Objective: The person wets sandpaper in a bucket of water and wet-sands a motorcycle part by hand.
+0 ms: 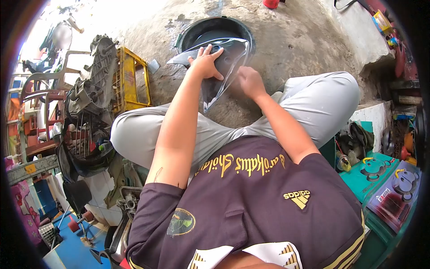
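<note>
A glossy dark, pointed panel (228, 57), which looks like a motorcycle body panel, leans over the rim of a black basin (179, 43) of water. My left hand (206, 63) lies on the panel with fingers and thumb spread, pressing against its surface. Just off the panel's right edge, my right hand (251, 83) is closed in a loose fist and slightly blurred. Whatever its fingers may hold is hidden. The panel's lower tip (206, 109) points down between my crossed legs.
A yellow crate (130, 78) and a greasy metal engine casing (96, 76) stand at left, beside a brown chair (42, 96). At right are green and purple cases (374, 172) and a concrete ledge (365, 38). A red object (271, 3) sits at the top.
</note>
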A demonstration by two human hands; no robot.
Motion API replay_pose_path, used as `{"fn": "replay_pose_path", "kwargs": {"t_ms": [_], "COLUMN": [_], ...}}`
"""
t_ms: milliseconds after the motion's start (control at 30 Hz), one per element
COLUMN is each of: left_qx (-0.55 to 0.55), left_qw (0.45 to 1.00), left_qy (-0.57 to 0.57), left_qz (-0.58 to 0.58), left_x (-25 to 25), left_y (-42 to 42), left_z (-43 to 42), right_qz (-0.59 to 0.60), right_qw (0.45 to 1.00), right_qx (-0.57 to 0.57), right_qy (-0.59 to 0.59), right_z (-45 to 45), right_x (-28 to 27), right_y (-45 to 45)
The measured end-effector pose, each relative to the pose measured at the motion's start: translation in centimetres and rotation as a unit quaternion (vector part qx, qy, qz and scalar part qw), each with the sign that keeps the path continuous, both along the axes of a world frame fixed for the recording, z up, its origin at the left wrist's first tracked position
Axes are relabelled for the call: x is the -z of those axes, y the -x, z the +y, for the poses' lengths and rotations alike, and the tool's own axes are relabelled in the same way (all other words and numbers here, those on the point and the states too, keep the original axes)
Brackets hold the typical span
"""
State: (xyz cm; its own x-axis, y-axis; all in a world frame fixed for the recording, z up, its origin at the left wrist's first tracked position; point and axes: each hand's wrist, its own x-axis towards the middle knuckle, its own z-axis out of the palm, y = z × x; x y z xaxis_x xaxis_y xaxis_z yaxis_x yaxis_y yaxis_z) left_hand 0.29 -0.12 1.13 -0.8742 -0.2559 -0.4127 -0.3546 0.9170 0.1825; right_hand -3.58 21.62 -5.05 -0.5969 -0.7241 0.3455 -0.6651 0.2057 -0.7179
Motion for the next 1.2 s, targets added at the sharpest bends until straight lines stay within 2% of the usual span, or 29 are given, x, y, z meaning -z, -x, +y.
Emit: {"fn": "replay_pose_path", "kwargs": {"t_ms": [67,133,267,333,400,467,500,600,633,667,733,800,867,1000,1033,1133,1200], "left_qx": [-0.001,0.001,-0.002,0.0,0.001,-0.003,-0.005,-0.005,-0.003,-0.001,-0.006,-0.006,-0.003,-0.003,-0.003,-0.002,-0.003], "left_qw": [1.0,1.0,1.0,1.0,1.0,1.0,1.0,1.0,1.0,1.0,1.0,1.0,1.0,1.0,1.0,1.0,1.0], "left_qy": [-0.002,-0.005,0.0,-0.001,-0.001,-0.001,0.0,0.002,0.001,-0.002,0.0,0.0,0.003,0.003,-0.001,-0.005,-0.004], "left_qz": [-0.003,-0.004,-0.006,-0.001,-0.001,-0.001,0.001,-0.004,-0.013,-0.011,-0.015,-0.017,-0.016,0.001,0.003,-0.001,-0.004], "left_x": [0.2,0.0,0.0,0.1,0.1,0.0,0.0,-0.3,-0.2,-0.3,-0.5,-0.5,-0.6,0.0,0.0,-0.1,-0.1], "left_y": [0.2,0.5,0.3,0.3,0.4,0.3,0.3,0.6,0.4,0.3,0.4,0.3,0.4,0.3,0.3,0.3,0.4], "left_z": [-0.1,-0.1,-0.1,-0.1,-0.1,0.0,0.1,-0.2,0.0,0.1,0.2,0.4,0.2,0.1,0.0,-0.1,0.0], "right_qz": [0.01,0.043,-0.018,0.003,0.021,0.006,-0.016,-0.018,0.021,0.023,0.016,0.001,-0.044,0.018,-0.012,-0.019,0.016], "right_qw": [1.0,0.999,0.999,0.999,0.999,1.0,0.999,0.997,0.999,0.999,0.999,1.0,0.996,0.999,0.999,0.999,0.999], "right_qx": [0.027,-0.007,0.033,0.015,-0.028,-0.02,0.027,0.072,0.036,0.038,-0.028,-0.002,0.073,-0.028,0.016,0.022,-0.02], "right_qy": [-0.003,0.008,-0.013,-0.032,0.004,-0.019,-0.012,0.013,0.02,0.018,0.0,-0.015,0.002,-0.009,0.026,0.024,0.028], "right_z": [-0.1,-0.2,-0.2,-0.1,0.0,0.1,0.0,0.1,0.1,0.0,0.2,0.5,0.2,0.4,0.6,0.6,0.5], "right_x": [-0.1,0.2,-0.1,0.0,0.2,0.1,0.1,0.5,0.7,0.9,0.5,0.7,0.0,0.9,0.8,0.8,1.2], "right_y": [0.4,-0.4,0.5,0.5,-0.3,-0.2,0.6,1.5,1.0,0.6,0.0,1.0,1.3,0.0,0.3,0.7,0.4]}}
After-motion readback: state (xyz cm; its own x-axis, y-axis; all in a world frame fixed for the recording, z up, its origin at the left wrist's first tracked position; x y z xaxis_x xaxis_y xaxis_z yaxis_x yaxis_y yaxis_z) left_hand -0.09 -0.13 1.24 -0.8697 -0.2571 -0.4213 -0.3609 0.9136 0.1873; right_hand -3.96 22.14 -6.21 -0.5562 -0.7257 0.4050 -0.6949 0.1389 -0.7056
